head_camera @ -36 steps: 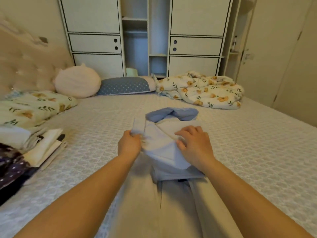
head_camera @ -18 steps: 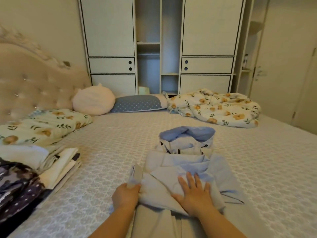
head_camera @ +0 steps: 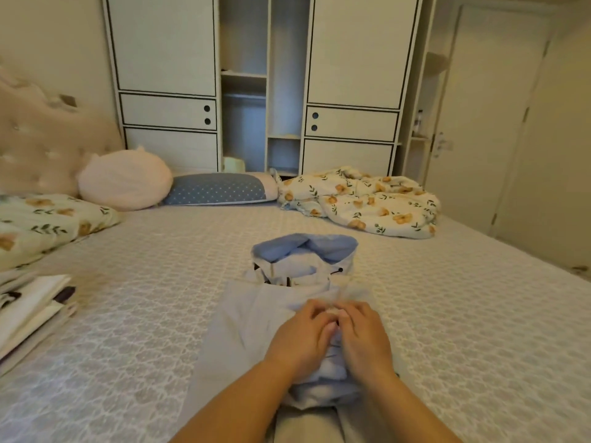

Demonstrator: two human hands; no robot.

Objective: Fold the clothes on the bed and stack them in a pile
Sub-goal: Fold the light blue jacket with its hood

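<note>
A pale blue hooded jacket (head_camera: 256, 314) lies on the bed in front of me, its blue-lined hood (head_camera: 303, 251) pointing away. My left hand (head_camera: 300, 340) and my right hand (head_camera: 364, 337) sit side by side on the bunched near part of the jacket, fingers curled and fingertips meeting over the fabric. Each hand grips a fold of the cloth. A stack of folded clothes (head_camera: 32, 308) lies at the left edge of the bed.
The bed (head_camera: 463, 330) has a grey patterned cover. A floral quilt (head_camera: 361, 199) is crumpled at the far right, a floral pillow (head_camera: 41, 222) at the left, a round pink cushion (head_camera: 124, 179) and a blue dotted pillow (head_camera: 217, 188) by the wardrobe (head_camera: 166, 75).
Both hands have come together at the middle of the jacket. The right hand, flat on the cloth before, now has curled fingers. The left hand moved right from the jacket's left edge.
</note>
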